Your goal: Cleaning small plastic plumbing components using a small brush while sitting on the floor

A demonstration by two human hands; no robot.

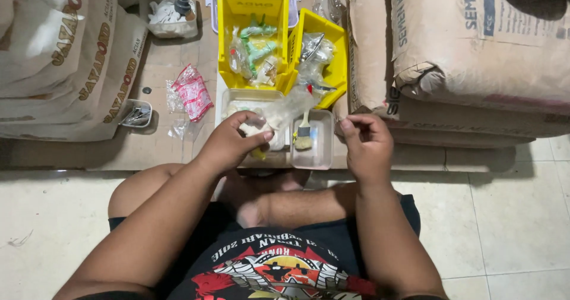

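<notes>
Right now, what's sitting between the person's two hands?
In the head view, a clear plastic tray lies between the left hand and the right hand, with a small paintbrush in it.

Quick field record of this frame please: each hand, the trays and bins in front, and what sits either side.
left hand: reaching into clear tray, on a clear plastic bag
right hand: raised, fingertips pinched; anything held is too small to tell
second clear tray: holds a small brush
yellow bins: bagged small parts
sides: stacked paper sacks
</notes>
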